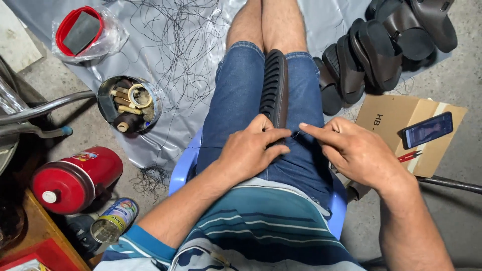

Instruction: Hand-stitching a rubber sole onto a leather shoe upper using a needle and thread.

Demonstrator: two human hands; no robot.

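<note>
Sandal sole of dark brown ribbed rubber [275, 90] sits right in the centre of the frame, wedged on edge between the person's thighs, ribbed face to the left. That clamp between the legs looks deliberate: it keeps the sole steady so both hands are free at its near end.

Left hand [249, 150] lies over the near end of the sole, fingers curled down onto it, the index finger stretched rightward along the edge, pressing and steadying. Right hand [354, 150] comes in from the right, thumb and forefinger pinched close together at a thin dark thread [296, 133] just beside the sole's edge; the other fingers are folded loosely. A needle may be in that pinch, but it is too small to tell.

Supplies sit within arm's reach. Centre left, a round metal tin of thread spools [129, 104] rests on the grey plastic sheet [201, 115], with loose black thread offcuts [175, 45] scattered above it. Upper right, a row of dark brown finished sandals [361, 60] stands stacked on edge. At right, a dark smartphone [427, 130] rests on a flat brown cardboard piece [386, 118]. Lower left, a red cylindrical flask [75, 178] lies on its side near a small printed can [114, 219]. The pale blue plastic stool [185, 165] peeks out beneath the legs.
</note>
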